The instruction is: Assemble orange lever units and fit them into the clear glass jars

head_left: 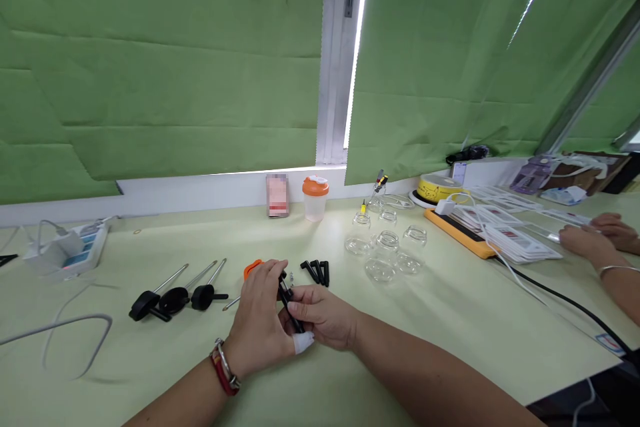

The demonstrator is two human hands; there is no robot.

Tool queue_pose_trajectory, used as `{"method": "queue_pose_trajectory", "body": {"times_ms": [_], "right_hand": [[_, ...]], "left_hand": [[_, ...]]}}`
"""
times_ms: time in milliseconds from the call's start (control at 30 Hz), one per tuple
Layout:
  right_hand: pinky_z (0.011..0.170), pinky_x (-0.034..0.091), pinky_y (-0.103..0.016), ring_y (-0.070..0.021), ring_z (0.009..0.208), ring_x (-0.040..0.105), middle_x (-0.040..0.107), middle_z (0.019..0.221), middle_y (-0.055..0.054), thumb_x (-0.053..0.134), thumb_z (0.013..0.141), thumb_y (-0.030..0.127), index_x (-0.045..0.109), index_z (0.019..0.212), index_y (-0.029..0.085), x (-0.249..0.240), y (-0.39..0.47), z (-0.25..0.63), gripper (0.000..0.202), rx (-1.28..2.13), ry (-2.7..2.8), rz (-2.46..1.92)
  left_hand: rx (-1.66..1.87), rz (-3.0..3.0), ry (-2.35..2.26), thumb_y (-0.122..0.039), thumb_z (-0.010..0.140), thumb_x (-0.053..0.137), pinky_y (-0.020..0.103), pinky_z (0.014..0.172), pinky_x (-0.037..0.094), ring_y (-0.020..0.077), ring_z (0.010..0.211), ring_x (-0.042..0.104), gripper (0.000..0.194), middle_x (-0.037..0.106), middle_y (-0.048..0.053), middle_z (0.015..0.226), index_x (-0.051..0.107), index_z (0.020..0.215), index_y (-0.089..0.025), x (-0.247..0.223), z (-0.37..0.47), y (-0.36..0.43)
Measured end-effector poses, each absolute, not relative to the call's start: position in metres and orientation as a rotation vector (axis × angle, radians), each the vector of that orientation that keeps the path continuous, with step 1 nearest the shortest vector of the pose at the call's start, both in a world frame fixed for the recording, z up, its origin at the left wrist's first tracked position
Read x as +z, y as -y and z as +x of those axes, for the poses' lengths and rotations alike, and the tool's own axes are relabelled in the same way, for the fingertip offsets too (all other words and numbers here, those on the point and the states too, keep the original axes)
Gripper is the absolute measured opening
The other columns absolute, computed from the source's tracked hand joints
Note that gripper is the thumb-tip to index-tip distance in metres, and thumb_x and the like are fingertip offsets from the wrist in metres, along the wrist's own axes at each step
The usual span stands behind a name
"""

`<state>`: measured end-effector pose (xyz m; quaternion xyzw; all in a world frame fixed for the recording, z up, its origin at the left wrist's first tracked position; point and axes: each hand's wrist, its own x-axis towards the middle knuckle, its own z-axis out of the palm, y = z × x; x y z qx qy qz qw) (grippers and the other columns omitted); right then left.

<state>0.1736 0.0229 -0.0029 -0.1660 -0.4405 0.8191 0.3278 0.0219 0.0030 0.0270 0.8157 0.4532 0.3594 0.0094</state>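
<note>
My left hand, its thumb tip wrapped in white, is closed around a slim black part. My right hand pinches the same part from the right. Fingers cover much of it, so its full shape is hidden. Just behind the hands lie several short black handles and some tiny metal pieces. An orange ring-shaped piece shows past my left fingers, and a metal rod sticks out beside that hand. Left of it rest three round black pieces with metal rods.
Several clear glass jars stand right of centre, near screwdrivers. An orange-lidded cup is by the wall. A power strip sits left. Rightward are a yellow tin, papers, cables and another person's hands.
</note>
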Motion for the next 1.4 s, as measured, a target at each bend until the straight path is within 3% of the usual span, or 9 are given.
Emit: {"method": "queue_pose_trajectory", "body": {"times_ms": [467, 767, 900, 967, 1100, 1200, 1400], "right_hand": [[0.071, 0.039, -0.026, -0.0122, 0.075, 0.060, 0.065, 0.081, -0.005, 0.074, 0.072, 0.037, 0.062, 0.096, 0.012, -0.007, -0.026, 0.175, 0.036, 2.165, 1.173, -0.457], [0.068, 0.040, -0.026, -0.0116, 0.070, 0.057, 0.065, 0.080, -0.005, 0.072, 0.072, 0.045, 0.064, 0.092, 0.012, -0.006, -0.028, 0.178, 0.040, 2.069, 1.311, -0.557], [0.058, 0.038, -0.026, -0.0093, 0.058, 0.050, 0.064, 0.075, -0.003, 0.063, 0.078, 0.048, 0.060, 0.107, 0.013, -0.006, -0.042, 0.186, 0.045, 1.668, 1.449, -0.869], [0.062, 0.041, -0.028, -0.0113, 0.063, 0.052, 0.065, 0.080, -0.004, 0.059, 0.082, 0.042, 0.059, 0.109, 0.015, -0.007, -0.050, 0.192, 0.039, 1.357, 1.519, -1.028], [0.080, 0.043, -0.035, -0.0183, 0.086, 0.057, 0.065, 0.096, -0.007, 0.052, 0.085, 0.024, 0.066, 0.102, 0.019, -0.008, -0.060, 0.202, 0.022, 0.789, 1.771, -1.177], [0.082, 0.040, -0.035, -0.0195, 0.089, 0.054, 0.065, 0.096, -0.008, 0.050, 0.084, 0.015, 0.069, 0.095, 0.020, -0.008, -0.061, 0.201, 0.022, 0.487, 2.020, -1.186], [0.081, 0.034, -0.035, -0.0212, 0.091, 0.047, 0.062, 0.095, -0.007, 0.055, 0.083, 0.014, 0.070, 0.088, 0.020, -0.014, -0.063, 0.187, 0.017, 0.099, 2.396, -1.140]], "left_hand": [[1.130, 2.530, -1.414, -0.035, 0.052, 0.070, 0.053, 0.090, 0.044, 0.0352, 0.108, 0.051, 0.085, 0.052, 0.013, 0.117, 0.034, 0.127, -0.018, 0.029, 0.020, -0.004], [1.105, 2.494, -1.447, -0.037, 0.053, 0.071, 0.051, 0.087, 0.046, 0.0329, 0.103, 0.054, 0.080, 0.054, 0.013, 0.113, 0.038, 0.124, -0.018, 0.030, 0.018, -0.007], [1.069, 2.437, -1.511, -0.039, 0.052, 0.074, 0.050, 0.086, 0.046, 0.0329, 0.103, 0.054, 0.084, 0.055, 0.013, 0.113, 0.038, 0.125, -0.018, 0.030, 0.012, -0.010], [1.043, 2.418, -1.533, -0.041, 0.051, 0.075, 0.050, 0.087, 0.046, 0.0335, 0.106, 0.052, 0.088, 0.054, 0.013, 0.115, 0.037, 0.127, -0.019, 0.028, 0.009, -0.013], [1.000, 2.403, -1.560, -0.043, 0.051, 0.076, 0.050, 0.091, 0.044, 0.0338, 0.111, 0.050, 0.088, 0.053, 0.012, 0.119, 0.037, 0.127, -0.019, 0.026, 0.008, -0.014], [0.986, 2.382, -1.571, -0.040, 0.052, 0.076, 0.049, 0.091, 0.044, 0.0331, 0.109, 0.052, 0.084, 0.054, 0.012, 0.117, 0.039, 0.125, -0.019, 0.027, 0.009, -0.013], [0.969, 2.355, -1.564, -0.036, 0.051, 0.076, 0.049, 0.090, 0.044, 0.0325, 0.107, 0.052, 0.081, 0.055, 0.012, 0.116, 0.042, 0.122, -0.019, 0.029, 0.010, -0.012]]}}
